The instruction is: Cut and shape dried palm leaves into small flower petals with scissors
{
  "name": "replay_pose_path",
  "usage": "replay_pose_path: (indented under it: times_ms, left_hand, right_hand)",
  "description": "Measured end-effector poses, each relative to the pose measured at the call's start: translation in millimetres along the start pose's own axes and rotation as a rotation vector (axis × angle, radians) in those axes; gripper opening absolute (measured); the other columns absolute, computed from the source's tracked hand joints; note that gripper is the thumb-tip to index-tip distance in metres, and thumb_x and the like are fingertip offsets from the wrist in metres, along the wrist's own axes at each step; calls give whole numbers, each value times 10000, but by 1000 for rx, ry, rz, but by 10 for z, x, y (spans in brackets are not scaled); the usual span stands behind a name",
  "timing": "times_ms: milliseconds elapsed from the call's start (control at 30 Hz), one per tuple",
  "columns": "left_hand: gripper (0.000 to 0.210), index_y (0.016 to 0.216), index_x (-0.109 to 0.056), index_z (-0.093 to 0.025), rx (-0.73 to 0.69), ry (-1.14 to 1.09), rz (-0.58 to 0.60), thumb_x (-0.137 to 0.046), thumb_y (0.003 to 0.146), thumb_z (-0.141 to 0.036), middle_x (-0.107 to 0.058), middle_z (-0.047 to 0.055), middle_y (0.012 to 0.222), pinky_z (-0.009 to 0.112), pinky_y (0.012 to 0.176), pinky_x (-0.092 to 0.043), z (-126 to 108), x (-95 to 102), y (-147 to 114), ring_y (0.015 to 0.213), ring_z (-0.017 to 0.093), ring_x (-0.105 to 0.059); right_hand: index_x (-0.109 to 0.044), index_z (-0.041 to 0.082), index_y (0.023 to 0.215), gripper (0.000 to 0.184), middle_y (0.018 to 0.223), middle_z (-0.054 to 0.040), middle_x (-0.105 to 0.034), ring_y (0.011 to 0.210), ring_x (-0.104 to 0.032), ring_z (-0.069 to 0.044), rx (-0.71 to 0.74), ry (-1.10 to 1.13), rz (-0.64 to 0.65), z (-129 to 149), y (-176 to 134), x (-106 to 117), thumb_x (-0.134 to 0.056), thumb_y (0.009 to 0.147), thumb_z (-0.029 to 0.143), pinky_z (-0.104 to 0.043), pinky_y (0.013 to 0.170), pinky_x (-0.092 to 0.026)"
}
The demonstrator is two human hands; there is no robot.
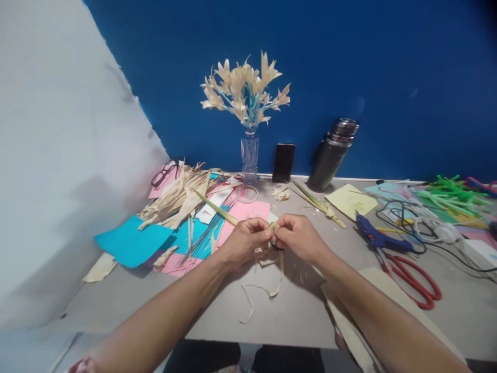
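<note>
Over the middle of the table my left hand (pixel 245 241) is closed on a green-yellow plant stalk (pixel 217 208), whose thin end points up and to the left. My right hand (pixel 301 235) pinches the near end of the same stalk, fingertips almost touching those of my left hand. A dark round object shows partly below my right fingertips; I cannot make out what it is. Below the hands a pale curled strip of husk (pixel 275 294) trails onto the table. Small pale scraps lie around it.
Dried husks (pixel 174 199) and blue card (pixel 134 241) lie at the left. Husk flowers (pixel 248 85) stand in a clear bottle (pixel 249 155) near a phone (pixel 283 163) and a leaning flask (pixel 330 158). At right lie a glue gun (pixel 378 237), red-handled scissors (pixel 419 280) and cables.
</note>
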State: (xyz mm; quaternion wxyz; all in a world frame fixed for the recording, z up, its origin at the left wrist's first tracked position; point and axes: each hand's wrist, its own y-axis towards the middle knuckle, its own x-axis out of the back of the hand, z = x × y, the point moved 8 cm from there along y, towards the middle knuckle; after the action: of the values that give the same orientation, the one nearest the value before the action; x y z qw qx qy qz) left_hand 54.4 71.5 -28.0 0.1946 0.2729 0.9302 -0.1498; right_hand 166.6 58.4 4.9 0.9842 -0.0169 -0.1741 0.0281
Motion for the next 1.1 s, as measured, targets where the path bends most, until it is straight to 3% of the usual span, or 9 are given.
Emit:
replay_pose_path:
  times_ms: [67, 233, 300, 400, 500, 633, 767, 1000, 1100]
  left_hand:
    - [317, 712, -587, -140, 5, 15, -3, -835, 660, -330, -644, 43, 700, 213, 474, -379, 11, 7, 1, 555, 117, -565]
    - [297, 718, -598, -140, -49, -26, 65, -843, 647, -292, -580, -3, 628, 231, 476, -405, -76, -65, -37, 498, 94, -517]
    - [280, 730, -593, -150, -80, -90, 100, -828, 664, -286, -589, -3, 647, 243, 478, -417, -137, -105, -53, 492, 96, -518]
    - [264, 718, -588, -153, -115, -135, -6, -819, 672, -272, -596, -4, 636, 255, 505, -448, -178, -27, -44, 521, 110, -547]
    - [281, 716, -599, -151, -119, -103, -115, -840, 641, -273, -557, -28, 585, 255, 513, -464, -148, 67, -31, 517, 107, -541]
    - [299, 724, -603, -152, -133, -17, -175, -837, 637, -318, -496, -56, 520, 200, 406, -356, -122, 98, -41, 403, 59, -415]
    - [293, 760, -601, -159, -162, 94, -206, -811, 665, -339, -526, -45, 560, 181, 369, -271, -156, 77, -73, 387, 47, -386]
    - [228, 681, -588, -148, -261, 306, -257, -777, 688, -275, -544, -21, 598, 200, 479, -370, -242, 56, -113, 514, 77, -467]
    - [216, 672, -583, -143, -255, 319, -251, -750, 716, -272, -535, -21, 594, 199, 482, -353, -196, 45, -96, 513, 74, -455]
  right_hand:
    - [-592, 185, 638, 80, 595, -12, -630, 530, -532, -131, -22, 10, 35, -28, 7, -16, -557, 698, 225, -235, 508, -381]
    - [-605, 190, 608, 89, 601, -19, -630, 574, -530, -146, 91, -369, -141, 44, 44, 182, -558, 675, 154, -249, 524, -346]
    - [-631, 186, 649, 92, 637, -27, -659, 580, -562, -146, 39, -208, -43, -16, 75, 148, -556, 694, 157, -246, 534, -386]
    - [-653, 181, 764, 126, 699, -28, -677, 600, -595, -147, 21, 136, 128, 15, 54, 10, -598, 781, 293, -245, 540, -444]
    - [-647, 181, 788, 236, 655, -6, -634, 581, -566, -135, 90, 197, 60, 121, 3, -1, -649, 794, 417, -238, 533, -445]
    - [-657, 178, 738, 244, 587, 3, -592, 521, -522, -128, 94, 136, -75, 116, -28, 29, -632, 806, 412, -236, 498, -412]
    - [-628, 182, 706, 157, 598, 0, -591, 547, -519, -137, 127, 22, -110, 124, -43, 42, -596, 788, 312, -238, 511, -392]
    - [-616, 206, 690, 142, 617, -4, -612, 571, -502, -146, 204, -434, -186, 211, -97, 51, -535, 797, 253, -253, 552, -314]
    - [-618, 206, 708, 145, 651, -16, -638, 599, -513, -153, 250, -594, -203, 251, -123, 25, -520, 811, 238, -266, 577, -285]
